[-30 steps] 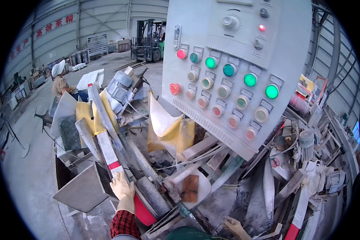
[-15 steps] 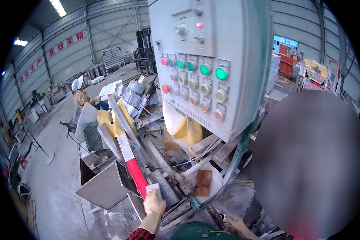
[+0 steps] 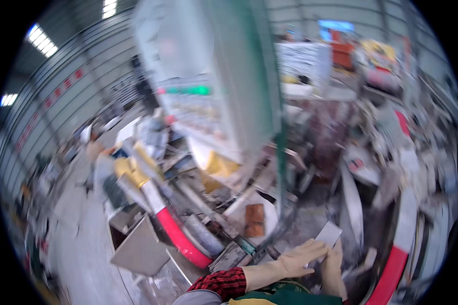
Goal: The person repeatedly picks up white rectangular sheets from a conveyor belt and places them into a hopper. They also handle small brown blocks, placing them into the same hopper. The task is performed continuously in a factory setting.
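A thin white rectangular piece (image 3: 329, 233), like a small slab, tilts up at the fingertips of both my hands, in front of my body. My left hand (image 3: 303, 257), in a cream glove below a red-and-black checked sleeve, reaches across to the right and closes on its lower left edge. My right hand (image 3: 333, 268), gloved alike, points upward with its fingers against the lower right of the piece. Motion blur hides how the fingers close. The red-and-white bar (image 3: 180, 235) on the left stands apart from both hands.
A control cabinet (image 3: 239, 76) with lit buttons stands ahead on a green post (image 3: 281, 168). A brown block (image 3: 254, 220) lies below it. Another red-and-white bar (image 3: 390, 272) runs along the right. A grey panel (image 3: 141, 246) leans at the left; a person (image 3: 93, 145) sits further off.
My left hand has left the red-and-white bar and moved right with the white piece. My right hand has risen to meet it. The view has swung to the right.
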Tool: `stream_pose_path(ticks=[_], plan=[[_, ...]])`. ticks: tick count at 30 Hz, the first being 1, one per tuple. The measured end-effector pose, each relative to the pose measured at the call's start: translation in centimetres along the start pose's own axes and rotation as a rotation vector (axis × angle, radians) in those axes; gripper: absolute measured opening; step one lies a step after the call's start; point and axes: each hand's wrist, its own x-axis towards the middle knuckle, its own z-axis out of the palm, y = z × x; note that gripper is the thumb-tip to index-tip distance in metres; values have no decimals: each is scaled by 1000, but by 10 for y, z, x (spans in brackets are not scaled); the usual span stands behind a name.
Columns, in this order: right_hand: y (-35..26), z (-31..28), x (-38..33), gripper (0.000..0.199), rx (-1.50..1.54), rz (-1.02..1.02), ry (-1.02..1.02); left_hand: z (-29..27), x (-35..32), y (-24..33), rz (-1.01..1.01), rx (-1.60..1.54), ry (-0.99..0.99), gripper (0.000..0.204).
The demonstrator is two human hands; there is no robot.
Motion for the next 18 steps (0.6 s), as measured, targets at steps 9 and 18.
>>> stream_pose_path(ticks=[9,18], plan=[[-89,-230,-11,86,-396,-162,1002,56,-24,-48,-526,-323,-284,56],[-93,-361,22,87,-272,-498,1262,65,-30,-61,-804,-683,-301,54]])
